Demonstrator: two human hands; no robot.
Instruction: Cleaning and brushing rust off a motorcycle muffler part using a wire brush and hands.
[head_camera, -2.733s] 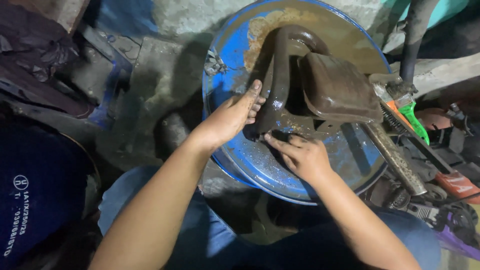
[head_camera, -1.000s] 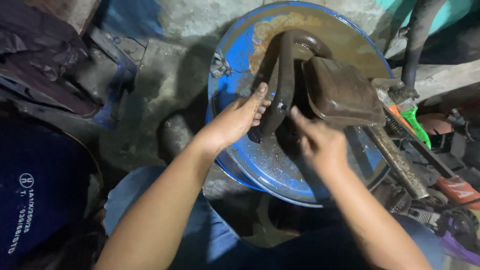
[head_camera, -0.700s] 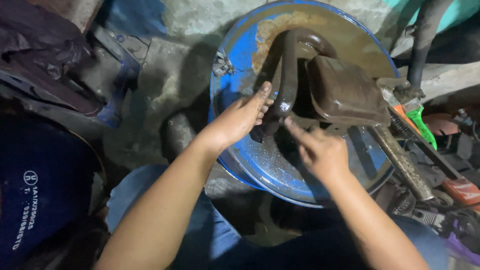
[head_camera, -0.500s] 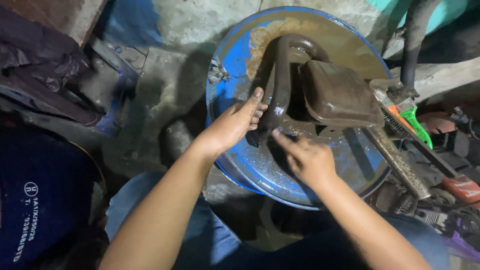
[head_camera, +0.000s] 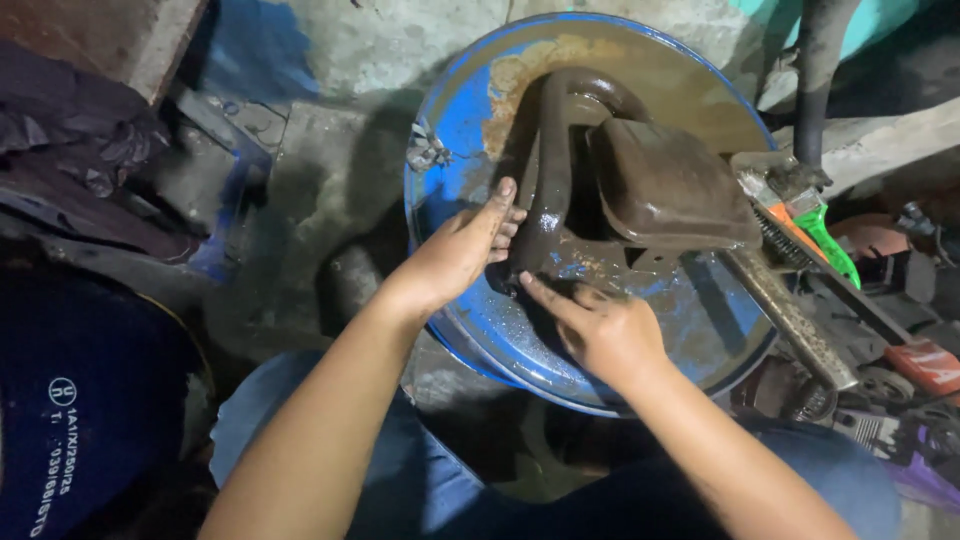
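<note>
One rusty, greasy metal part (head_camera: 600, 190) with a curved pipe and boxy body lies on one round blue drum lid (head_camera: 450, 130); the left hand (head_camera: 455, 255) grips its pipe, the right hand (head_camera: 600, 330) presses fingers loosely spread beside its lower end

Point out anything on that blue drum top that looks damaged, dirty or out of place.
The blue drum lid is rusted and stained brown toward its far edge, and wet grime pools around the grimy metal part lying on it. Both hands, left and right, touch the part's curved pipe.
</note>
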